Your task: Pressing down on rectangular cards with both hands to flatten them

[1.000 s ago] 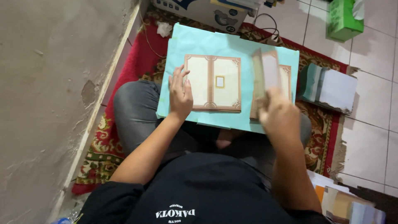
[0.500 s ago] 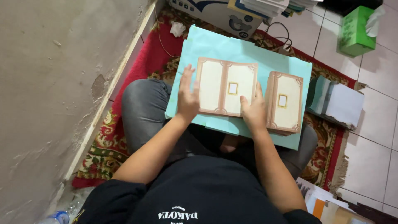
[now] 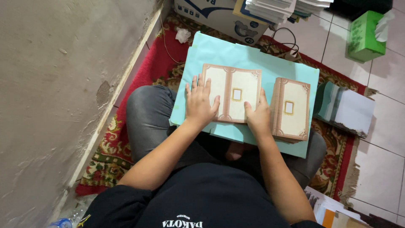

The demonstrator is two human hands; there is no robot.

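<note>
While the person sits cross-legged on a red patterned rug (image 3: pixel 139 80), a light blue board (image 3: pixel 249 57) lies across the lap. Left hand (image 3: pixel 200 103) and right hand (image 3: pixel 258 116) both press flat, fingers loose and grasping nothing, on an opened cream card (image 3: pixel 236 90) with brown border. Stack of folded cards (image 3: pixel 293 109) just beside it, right.

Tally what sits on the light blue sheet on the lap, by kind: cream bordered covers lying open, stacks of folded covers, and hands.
Open cream cover, flat: 1
Stack of folded covers: 1
Hands pressing on the open cover: 2, left hand and right hand
Total on the blue sheet: 4
</note>
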